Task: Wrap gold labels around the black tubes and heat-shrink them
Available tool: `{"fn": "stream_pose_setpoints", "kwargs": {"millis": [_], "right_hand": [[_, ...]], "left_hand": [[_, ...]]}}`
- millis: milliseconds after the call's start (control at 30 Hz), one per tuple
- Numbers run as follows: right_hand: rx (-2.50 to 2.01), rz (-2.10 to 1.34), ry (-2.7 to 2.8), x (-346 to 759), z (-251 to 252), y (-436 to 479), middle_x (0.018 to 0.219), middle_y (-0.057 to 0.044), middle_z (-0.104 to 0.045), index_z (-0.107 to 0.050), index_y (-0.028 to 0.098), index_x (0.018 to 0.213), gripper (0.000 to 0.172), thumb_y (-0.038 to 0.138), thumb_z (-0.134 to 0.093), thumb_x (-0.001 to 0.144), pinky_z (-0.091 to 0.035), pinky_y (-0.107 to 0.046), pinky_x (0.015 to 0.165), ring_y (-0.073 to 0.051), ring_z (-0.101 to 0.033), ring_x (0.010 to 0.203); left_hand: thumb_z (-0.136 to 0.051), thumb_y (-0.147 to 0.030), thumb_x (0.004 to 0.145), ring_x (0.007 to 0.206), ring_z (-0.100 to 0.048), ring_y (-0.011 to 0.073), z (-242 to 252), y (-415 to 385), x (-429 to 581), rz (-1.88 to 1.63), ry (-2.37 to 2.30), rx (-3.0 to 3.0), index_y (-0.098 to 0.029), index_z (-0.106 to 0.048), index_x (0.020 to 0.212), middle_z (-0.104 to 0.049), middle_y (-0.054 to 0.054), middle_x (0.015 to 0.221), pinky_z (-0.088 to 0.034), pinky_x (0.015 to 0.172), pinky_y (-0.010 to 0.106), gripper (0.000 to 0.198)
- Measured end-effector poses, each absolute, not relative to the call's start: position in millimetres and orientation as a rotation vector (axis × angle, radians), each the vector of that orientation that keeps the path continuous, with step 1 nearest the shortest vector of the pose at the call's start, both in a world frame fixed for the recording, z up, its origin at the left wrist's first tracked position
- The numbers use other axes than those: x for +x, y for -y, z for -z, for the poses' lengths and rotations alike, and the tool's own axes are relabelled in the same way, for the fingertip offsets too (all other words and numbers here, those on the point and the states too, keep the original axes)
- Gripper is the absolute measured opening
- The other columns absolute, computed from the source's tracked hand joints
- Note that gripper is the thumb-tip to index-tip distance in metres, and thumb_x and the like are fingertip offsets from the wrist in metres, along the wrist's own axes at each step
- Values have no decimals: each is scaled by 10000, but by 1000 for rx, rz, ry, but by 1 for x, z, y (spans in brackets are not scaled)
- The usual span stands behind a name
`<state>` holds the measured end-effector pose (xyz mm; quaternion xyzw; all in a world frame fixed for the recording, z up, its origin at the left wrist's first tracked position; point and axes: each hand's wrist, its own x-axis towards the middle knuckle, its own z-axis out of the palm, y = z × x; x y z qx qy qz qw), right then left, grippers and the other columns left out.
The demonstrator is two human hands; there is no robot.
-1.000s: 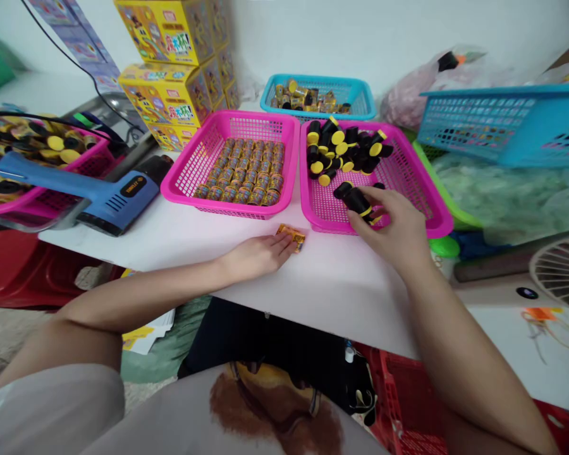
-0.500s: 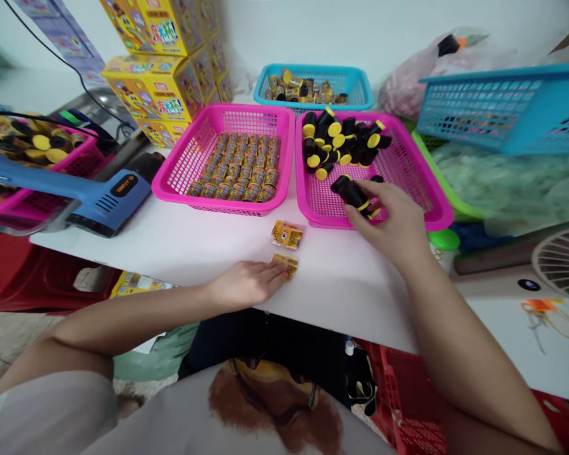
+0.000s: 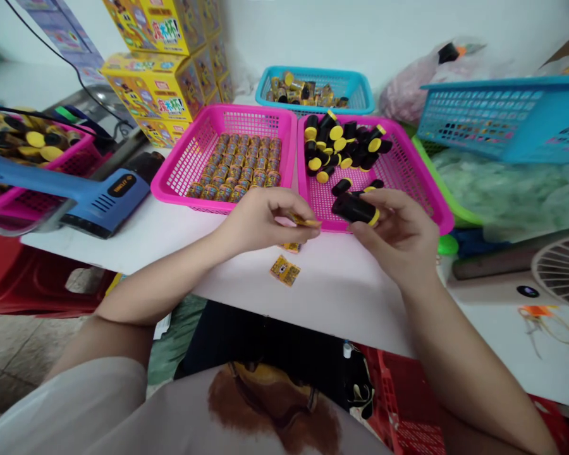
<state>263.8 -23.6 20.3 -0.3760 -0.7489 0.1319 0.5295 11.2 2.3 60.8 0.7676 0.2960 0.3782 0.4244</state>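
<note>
My left hand (image 3: 265, 222) pinches a small gold foil sachet (image 3: 306, 221) between thumb and fingertips, just above the white table (image 3: 332, 297). Below it, a second sachet (image 3: 291, 248) is partly hidden by the hand, and a third (image 3: 285, 270) lies flat on the table. My right hand (image 3: 398, 235) holds a black tube with a yellow cap (image 3: 354, 208) over the rim of a pink plastic basket (image 3: 422, 189). That basket holds a heap of similar tubes. A second pink basket (image 3: 180, 170) to its left holds neat rows of gold cans.
A blue basket (image 3: 313, 82) of gold pieces stands behind the pink baskets. Stacked yellow boxes (image 3: 154, 82) rise at back left, beside a blue heat gun (image 3: 102, 193). A tilted blue basket (image 3: 502, 120) sits at right, above a bag of pale green material (image 3: 502, 189).
My left hand has lifted off the table and now pinches a sachet near the basket rim. My right hand has turned the black tube and raised it slightly.
</note>
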Motion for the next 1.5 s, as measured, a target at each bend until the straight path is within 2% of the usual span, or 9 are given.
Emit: {"fn": "stream_pose_setpoints", "kwargs": {"millis": [100,267,400,633,833,1033,1167,1367,1500], "right_hand": [[-889,-336,1773,265,-22,28,1142,-85,-701,-602,309,1244,316,389,-685,949,-664,-406,808,-243,-747,1028],[-982,-432,1711,271,-22,30,1069,-81,-727,-617,301,1181,330,499,-697,929,-645,-364,649,-221,-754,835],[-899,-498,1706,266,-23,29,974,-49,-727,-681,287,1145,280,460,-726,929,-596,-304,570,-153,-692,669],[-808,-629,1681,262,-25,30,1152,-59,-678,-778,282,1112,244,353,-809,881,-552,-242,543,-96,-660,703],[-891,-746,1677,258,-24,30,1068,-44,-693,-769,270,1088,239,320,-826,861,-571,-233,585,-92,-670,704],[-881,-866,1734,253,-29,33,904,-12,-719,-709,248,1055,303,332,-867,811,-619,-254,689,-115,-677,742],[-839,-972,1755,248,-29,34,946,-30,-733,-713,221,1002,305,312,-891,772,-634,-265,709,-121,-705,765],[-1190,-1192,1463,231,-32,42,671,1,-714,-703,176,898,485,494,-963,640,-573,-229,516,-118,-667,540],[-1346,-1203,1342,223,-40,48,578,9,-688,-682,165,838,527,544,-964,607,-509,-209,422,-116,-622,437]], "left_hand": [[-879,-346,754,696,-748,166,-39,-14,22,-914,-764,1668,-129,-768,931,-783,49,821,-617,643,253,301],[-678,-399,977,649,-696,103,-10,-10,18,-856,-708,1992,-159,-692,1340,-781,17,858,-575,665,196,435],[-573,-358,1045,723,-733,110,-3,-10,11,-766,-607,2260,-202,-320,1655,-793,16,929,-589,768,196,679],[-531,-437,1067,801,-772,186,8,-21,14,-880,-395,2209,-241,72,1698,-745,129,1184,-613,712,273,894],[-572,-466,1052,805,-754,154,6,-19,14,-1000,-339,2176,-308,-28,1703,-697,152,1352,-614,716,254,863],[-718,-353,969,848,-774,184,-1,-8,19,-987,-377,1941,-265,32,1697,-783,70,1018,-621,764,281,1048],[-747,-276,922,870,-784,189,-8,-1,20,-915,-382,1827,-291,17,1695,-780,63,1012,-624,757,275,1087],[-657,-310,1002,776,-739,154,-5,3,16,-982,-478,2191,-290,-59,1700,-774,85,1089,-605,673,252,919],[-546,-256,1066,820,-718,129,0,4,17,-1179,-377,2523,-362,-74,1695,-764,19,1039,-611,782,243,794]]}}
